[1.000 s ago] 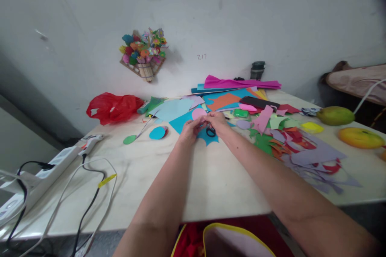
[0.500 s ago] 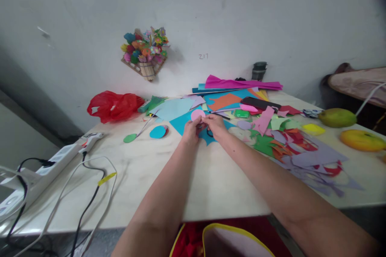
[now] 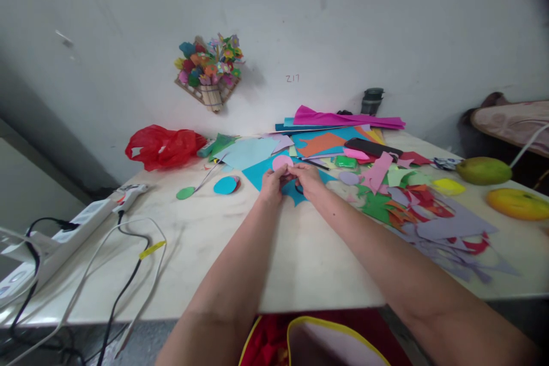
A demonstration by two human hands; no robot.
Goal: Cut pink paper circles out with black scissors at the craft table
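A pink paper circle (image 3: 282,162) is held up at the middle of the table, over a blue paper sheet (image 3: 257,170) with a scalloped cut edge. My left hand (image 3: 274,182) is closed on the circle's lower edge. My right hand (image 3: 306,177) pinches at the circle's right side, its fingertips meeting those of the left. A dark loop (image 3: 299,189), like a scissor handle, shows just under the right hand; whether that hand holds it I cannot make out. Left of the hands lie a small stack of round cut-outs with a blue circle (image 3: 225,185) on top and a green circle (image 3: 186,193).
Paper scraps (image 3: 433,211) spread over the right side, with a black phone (image 3: 373,147) and two mangoes behind and beside them, the nearer a yellow mango (image 3: 517,204). A red plastic bag (image 3: 165,147) lies back left. A power strip (image 3: 64,240) and cables occupy the left edge.
The view has shifted slightly. Both hands stay at the pink circle in nearly the same pose; nothing else has visibly moved.
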